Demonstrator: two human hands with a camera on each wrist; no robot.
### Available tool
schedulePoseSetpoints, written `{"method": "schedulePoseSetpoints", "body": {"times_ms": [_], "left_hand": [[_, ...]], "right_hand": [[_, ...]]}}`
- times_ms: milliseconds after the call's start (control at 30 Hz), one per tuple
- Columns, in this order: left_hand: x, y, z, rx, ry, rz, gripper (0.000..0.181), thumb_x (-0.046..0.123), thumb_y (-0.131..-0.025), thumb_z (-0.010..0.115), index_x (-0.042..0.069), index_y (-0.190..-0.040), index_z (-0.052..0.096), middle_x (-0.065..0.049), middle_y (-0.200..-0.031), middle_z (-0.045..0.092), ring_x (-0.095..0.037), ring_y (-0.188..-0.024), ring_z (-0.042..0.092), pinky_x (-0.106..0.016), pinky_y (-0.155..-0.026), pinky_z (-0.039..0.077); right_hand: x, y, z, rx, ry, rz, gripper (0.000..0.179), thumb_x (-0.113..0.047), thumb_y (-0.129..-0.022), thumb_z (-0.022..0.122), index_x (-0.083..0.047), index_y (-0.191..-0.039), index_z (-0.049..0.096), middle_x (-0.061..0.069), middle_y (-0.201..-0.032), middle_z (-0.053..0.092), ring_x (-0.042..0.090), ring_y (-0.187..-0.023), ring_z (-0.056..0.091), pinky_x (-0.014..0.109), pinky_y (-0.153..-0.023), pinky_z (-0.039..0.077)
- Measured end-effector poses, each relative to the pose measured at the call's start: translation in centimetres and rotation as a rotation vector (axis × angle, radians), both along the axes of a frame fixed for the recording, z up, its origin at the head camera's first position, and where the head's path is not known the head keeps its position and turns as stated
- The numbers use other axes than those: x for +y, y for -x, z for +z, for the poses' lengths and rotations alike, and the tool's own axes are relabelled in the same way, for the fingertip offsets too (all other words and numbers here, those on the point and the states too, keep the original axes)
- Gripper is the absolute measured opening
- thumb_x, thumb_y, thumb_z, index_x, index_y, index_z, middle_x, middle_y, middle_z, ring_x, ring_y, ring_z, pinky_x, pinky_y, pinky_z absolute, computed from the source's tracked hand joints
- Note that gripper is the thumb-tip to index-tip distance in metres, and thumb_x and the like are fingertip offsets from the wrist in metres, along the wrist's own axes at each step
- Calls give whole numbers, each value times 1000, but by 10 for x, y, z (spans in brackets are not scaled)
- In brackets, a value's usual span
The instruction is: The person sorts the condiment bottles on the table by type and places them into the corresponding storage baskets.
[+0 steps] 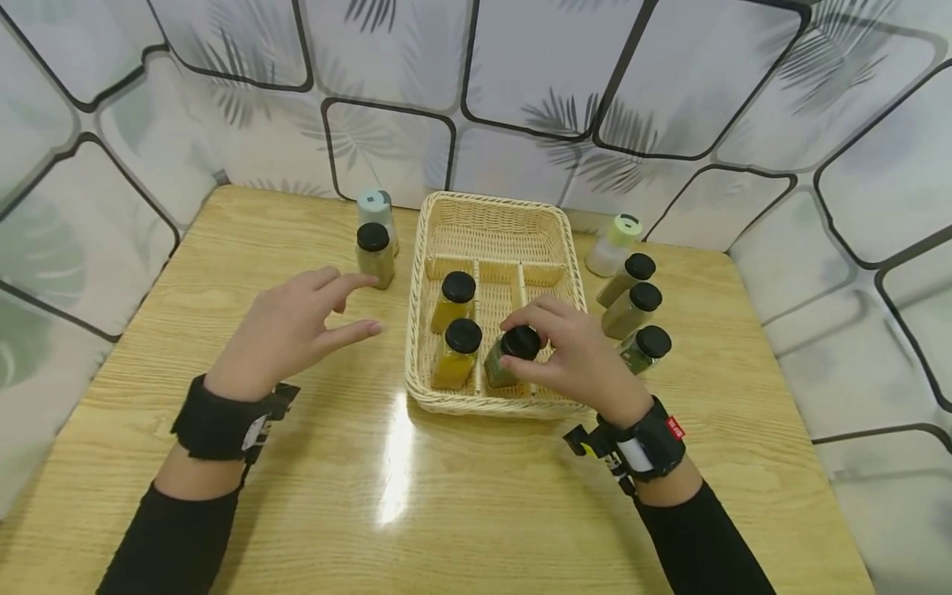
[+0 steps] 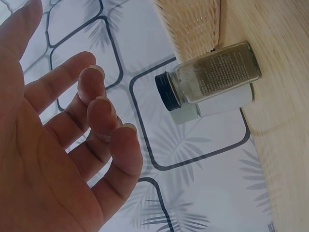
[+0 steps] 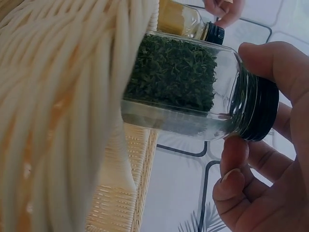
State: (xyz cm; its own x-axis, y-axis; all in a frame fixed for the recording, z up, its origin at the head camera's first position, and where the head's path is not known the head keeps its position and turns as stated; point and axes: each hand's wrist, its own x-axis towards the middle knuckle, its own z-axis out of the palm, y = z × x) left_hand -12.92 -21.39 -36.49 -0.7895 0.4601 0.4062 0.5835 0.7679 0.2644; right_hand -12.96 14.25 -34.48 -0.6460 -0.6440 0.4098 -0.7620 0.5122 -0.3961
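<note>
In the head view, my right hand (image 1: 576, 355) pinches a glass jar of green dried herbs (image 1: 500, 372) around its black cap and neck. This jar stands in the middle front compartment of a wicker basket (image 1: 487, 406). The right wrist view shows the thumb on one side of the herb jar (image 3: 176, 75) and fingertips on the other. My left hand (image 1: 286, 330) is held over the table left of the basket, fingers loosely bent and holding nothing. Just beyond its fingertips is a jar of olive-brown powder (image 1: 378, 266), seen also by the left wrist camera.
Two jars of yellow spice, the front one (image 1: 454, 368) and the rear one (image 1: 450, 314), occupy the basket's left compartment. A pale-capped shaker (image 1: 374, 208) stands back left. Right of the basket are a green-capped shaker (image 1: 613, 246) and three black-capped jars, including a middle one (image 1: 628, 314).
</note>
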Motion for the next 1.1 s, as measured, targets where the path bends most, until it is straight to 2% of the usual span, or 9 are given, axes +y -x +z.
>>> {"method": "schedulePoseSetpoints", "body": {"times_ms": [300, 600, 1100], "left_hand": [[1, 3, 0, -7, 7, 3, 60, 61, -86, 56, 21, -131, 55, 4, -82, 50, -13, -64, 45, -30, -48, 38], [1, 0, 0, -18, 6, 5, 60, 61, -87, 56, 20, -131, 55, 5, -81, 49, -13, -64, 44, -30, -49, 38], [0, 0, 1, -19, 1, 3, 60, 60, -87, 56, 20, -131, 55, 6, -82, 47, -13, -64, 43, -30, -49, 37]], "right_hand": [[1, 1, -4, -1, -22, -25, 34, -38, -79, 74, -21, -107, 65, -6, -94, 57, 5, -65, 44, 26, -52, 40], [2, 1, -9, -17, -21, -35, 36, -41, -78, 75, -24, -107, 64, -9, -97, 58, 6, -65, 45, 26, -53, 40], [-3, 3, -19, -51, 6, 9, 37, -37, -77, 78, -20, -107, 64, -6, -100, 59, 6, -64, 46, 25, -54, 41]]}}
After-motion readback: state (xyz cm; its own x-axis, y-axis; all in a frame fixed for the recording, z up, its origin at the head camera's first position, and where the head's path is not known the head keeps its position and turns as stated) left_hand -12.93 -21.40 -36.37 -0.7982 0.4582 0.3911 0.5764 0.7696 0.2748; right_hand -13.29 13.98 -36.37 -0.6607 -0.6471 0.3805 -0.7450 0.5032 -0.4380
